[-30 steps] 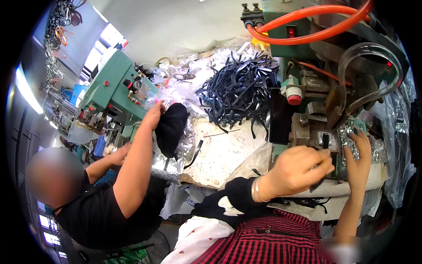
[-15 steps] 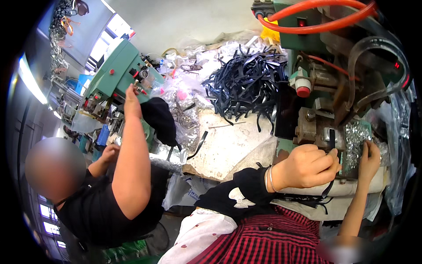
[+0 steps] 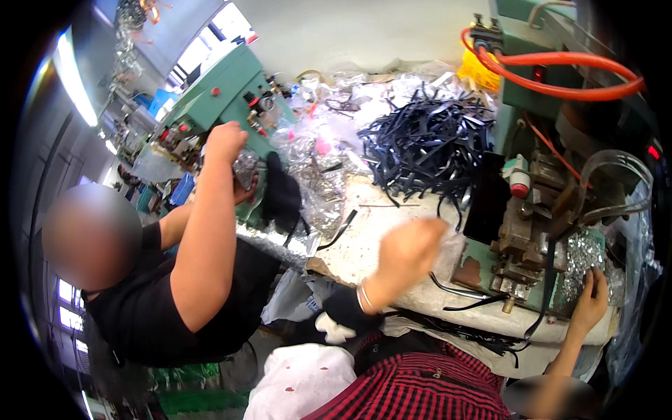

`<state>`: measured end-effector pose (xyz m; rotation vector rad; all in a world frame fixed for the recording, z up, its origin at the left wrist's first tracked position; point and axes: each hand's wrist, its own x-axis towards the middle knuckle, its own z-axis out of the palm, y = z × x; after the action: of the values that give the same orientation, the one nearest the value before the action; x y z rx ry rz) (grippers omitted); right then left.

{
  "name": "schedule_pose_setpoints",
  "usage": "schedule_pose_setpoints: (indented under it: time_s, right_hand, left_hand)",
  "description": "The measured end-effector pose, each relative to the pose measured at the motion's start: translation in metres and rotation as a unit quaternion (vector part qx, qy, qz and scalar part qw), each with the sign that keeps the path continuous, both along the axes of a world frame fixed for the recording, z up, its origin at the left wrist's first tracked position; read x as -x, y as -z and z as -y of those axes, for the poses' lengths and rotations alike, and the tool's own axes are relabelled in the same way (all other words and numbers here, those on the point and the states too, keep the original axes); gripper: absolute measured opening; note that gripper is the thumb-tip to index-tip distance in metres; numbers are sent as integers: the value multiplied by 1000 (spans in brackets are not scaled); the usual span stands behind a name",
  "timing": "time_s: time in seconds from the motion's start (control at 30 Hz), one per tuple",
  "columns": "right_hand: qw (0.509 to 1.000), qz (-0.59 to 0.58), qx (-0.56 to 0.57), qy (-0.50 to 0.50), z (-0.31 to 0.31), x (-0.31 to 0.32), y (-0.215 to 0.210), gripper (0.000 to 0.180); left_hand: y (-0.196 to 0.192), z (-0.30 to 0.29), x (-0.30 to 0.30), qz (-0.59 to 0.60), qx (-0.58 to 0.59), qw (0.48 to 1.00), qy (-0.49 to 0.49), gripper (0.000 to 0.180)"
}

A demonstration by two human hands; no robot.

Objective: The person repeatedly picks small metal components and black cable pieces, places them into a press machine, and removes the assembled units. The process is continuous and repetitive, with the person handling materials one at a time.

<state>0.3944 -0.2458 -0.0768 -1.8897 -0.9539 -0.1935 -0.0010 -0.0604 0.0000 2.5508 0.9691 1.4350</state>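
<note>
My left hand, smeared by motion, hovers over the pale work surface, left of the press. Its fingers look curled, but whether anything is in them cannot be made out. Just below and right of it are loose black strips at the bench edge. Another black strip stands at the press's metal die and hangs over the front edge. My right hand is at a heap of small shiny metal pieces right of the die. Its fingers are bent close together at the heap; anything between them is too small to name.
A large tangle of black strips lies at the back of the bench. Orange hose loops before the press. At left a co-worker in black works at another green machine. Clear plastic hangs at far right.
My left hand has moved left, away from the die, where the strip stays. My right hand remains at the metal pieces. The view has shifted, and the co-worker's raised hand has come down.
</note>
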Motion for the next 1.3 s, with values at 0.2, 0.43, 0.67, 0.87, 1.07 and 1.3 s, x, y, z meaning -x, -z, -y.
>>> schedule_pose_setpoints:
  time_s: [0.2, 0.43, 0.67, 0.87, 1.07, 1.3]
  right_hand:
    - [996, -44, 11, -76, -31, 15, -31, 27]
    - [993, 76, 84, -15, -11, 14, -18, 25]
    - [991, -94, -62, -77, 32, 22, -22, 18]
    - [975, -102, -141, -141, -68, 111, -91, 22]
    - [869, -383, -218, -226, -78, 136, -113, 38]
    - [822, -462, -227, -243, -74, 154, -141, 43]
  left_hand:
    - [52, -135, 61, -251, -79, 961, -80, 10]
    - [85, -129, 41, -200, 35, 978, -50, 15]
    - [54, -78, 13, -68, 74, 993, -65, 15]
    - [37, -73, -29, 156, 183, 970, 38, 10]
    - [-60, -1, -66, 349, 232, 879, 225, 6]
    - [-111, 2, -100, 300, 146, 895, 295, 8]
